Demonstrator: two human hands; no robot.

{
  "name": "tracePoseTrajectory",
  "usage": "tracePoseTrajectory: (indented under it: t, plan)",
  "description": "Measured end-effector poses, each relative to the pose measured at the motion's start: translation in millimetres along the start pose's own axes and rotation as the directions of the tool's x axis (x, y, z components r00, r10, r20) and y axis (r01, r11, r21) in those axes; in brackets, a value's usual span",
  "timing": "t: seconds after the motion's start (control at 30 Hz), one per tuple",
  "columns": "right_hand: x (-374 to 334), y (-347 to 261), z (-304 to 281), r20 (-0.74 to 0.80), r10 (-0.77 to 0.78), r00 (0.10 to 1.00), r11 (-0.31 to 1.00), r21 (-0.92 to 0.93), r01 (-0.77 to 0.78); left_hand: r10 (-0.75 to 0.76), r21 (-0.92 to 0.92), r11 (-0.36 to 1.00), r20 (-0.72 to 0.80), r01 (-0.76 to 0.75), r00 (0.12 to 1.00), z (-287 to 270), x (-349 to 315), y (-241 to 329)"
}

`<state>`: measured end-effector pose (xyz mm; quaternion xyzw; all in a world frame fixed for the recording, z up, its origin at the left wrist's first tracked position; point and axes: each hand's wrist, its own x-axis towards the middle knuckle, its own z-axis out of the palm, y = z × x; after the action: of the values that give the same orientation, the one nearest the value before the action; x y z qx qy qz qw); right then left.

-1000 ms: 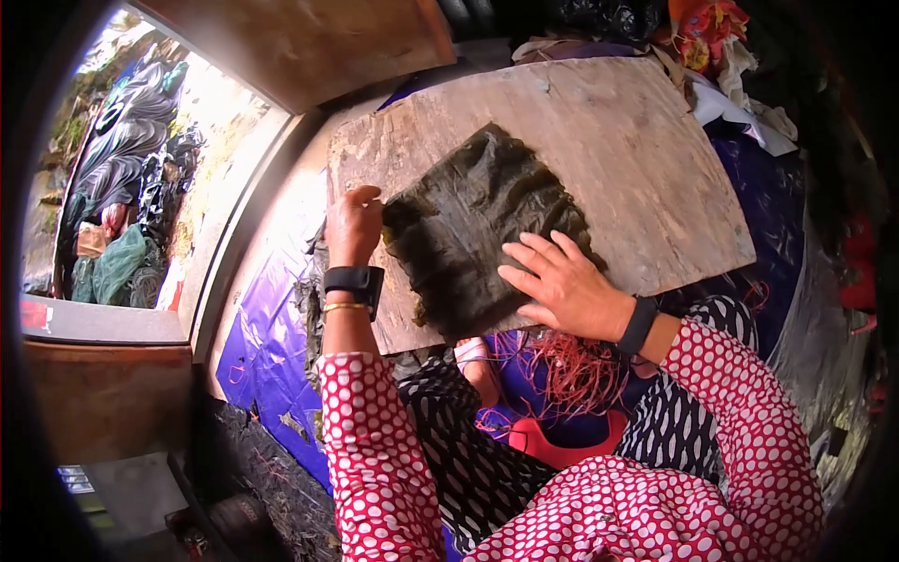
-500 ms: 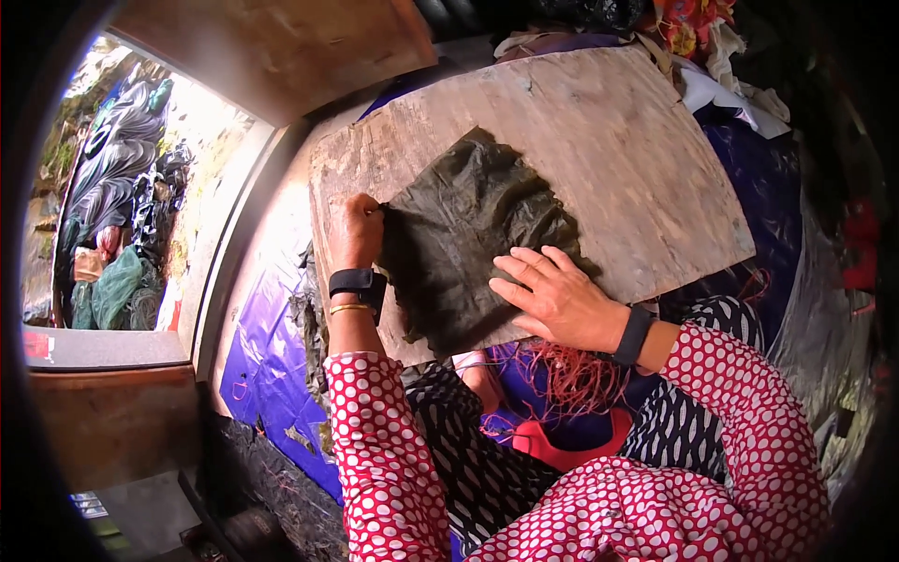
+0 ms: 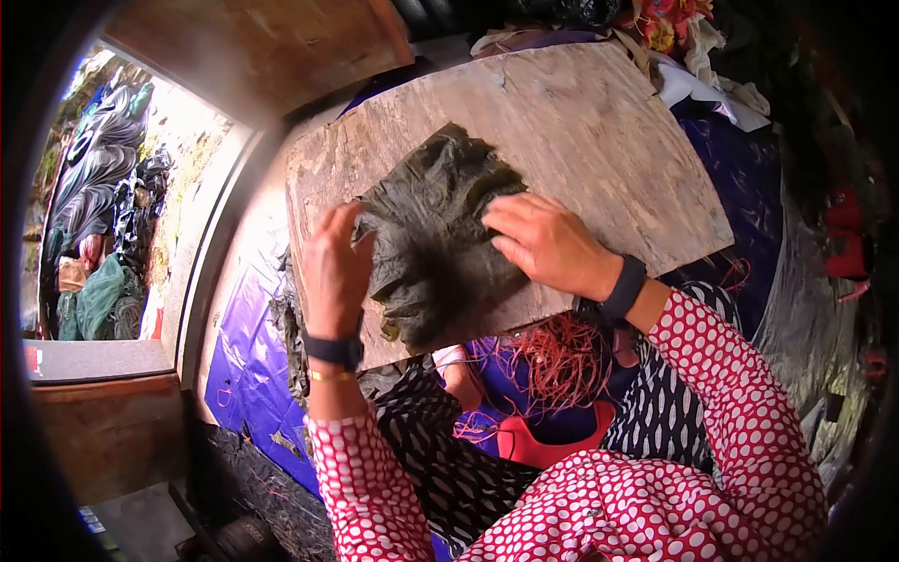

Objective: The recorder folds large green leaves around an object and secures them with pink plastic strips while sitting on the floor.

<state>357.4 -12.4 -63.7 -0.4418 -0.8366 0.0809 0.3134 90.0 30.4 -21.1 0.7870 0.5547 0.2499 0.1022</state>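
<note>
A dark green, wrinkled leaf-like sheet (image 3: 431, 239) lies spread on a worn wooden board (image 3: 581, 122) resting over my lap. My left hand (image 3: 332, 267) presses on the sheet's left edge, fingers curled over it. My right hand (image 3: 543, 244) lies flat on the sheet's right side, fingers spread toward the middle. Both wrists wear black bands; the sleeves are red with white dots.
A tangle of red string (image 3: 562, 356) and a red object (image 3: 538, 445) sit in my lap below the board. Blue plastic sheeting (image 3: 248, 365) covers the ground at left. Cloth and coloured bits (image 3: 688, 37) pile beyond the board's far right corner.
Both hands have slid further onto the sheet. The right hand moved up and left toward its middle, and the sheet looks more bunched than before.
</note>
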Motion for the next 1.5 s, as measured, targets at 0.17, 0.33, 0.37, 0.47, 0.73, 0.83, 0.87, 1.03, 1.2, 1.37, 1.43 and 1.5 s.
tracePoseTrajectory:
  t: [0.17,0.33,0.37,0.47,0.73,0.83,0.87,1.03,1.2,1.37,1.43,1.5]
  plan:
    - [2,19,14,0.199,0.053,0.979,0.987,-0.160,-0.021,-0.079,0.207,0.978,0.329,0.010,0.941,20,-48,18]
    - [-1,23,16,0.226,0.044,0.973,0.985,-0.175,-0.004,-0.113,0.172,0.983,0.337,0.057,0.935,34,-58,-2]
    - [-2,26,16,0.206,0.081,0.975,0.992,-0.113,-0.059,-0.113,0.147,0.987,0.332,0.067,0.936,35,-59,-3]
    - [-2,22,7,0.158,0.154,0.975,0.987,0.022,-0.160,-0.075,0.043,0.997,0.271,0.065,0.960,30,-63,-8]
    - [-24,45,-52,-0.034,0.224,0.974,0.974,0.018,-0.224,-0.521,-0.148,0.842,0.033,0.520,0.853,-11,-83,-47]
    - [-33,37,-55,0.069,0.267,0.961,0.963,0.010,-0.268,-0.540,-0.273,0.753,0.264,0.599,0.799,-8,-87,-38]
    - [-35,37,-53,0.073,0.260,0.963,0.965,0.019,-0.262,-0.522,-0.257,0.759,0.311,0.599,0.794,-8,-88,-34]
    - [-42,25,-56,0.138,0.178,0.974,0.982,0.044,-0.185,-0.469,-0.149,0.834,0.314,0.531,0.825,5,-104,-45]
    - [-53,27,-55,0.148,0.143,0.979,0.984,0.089,-0.157,-0.550,-0.399,0.667,0.306,0.629,0.777,36,-109,-32]
    - [-53,9,-54,0.073,0.132,0.989,0.981,0.136,-0.141,-0.579,-0.196,0.796,0.028,0.572,0.815,63,-111,-45]
    - [-64,8,-55,0.008,0.141,0.990,0.974,0.177,-0.140,-0.524,-0.204,0.841,-0.077,0.501,0.848,66,-104,-28]
    - [-70,13,-54,0.009,0.152,0.988,0.975,0.161,-0.152,-0.624,-0.419,0.706,0.014,0.571,0.782,60,-98,-11]
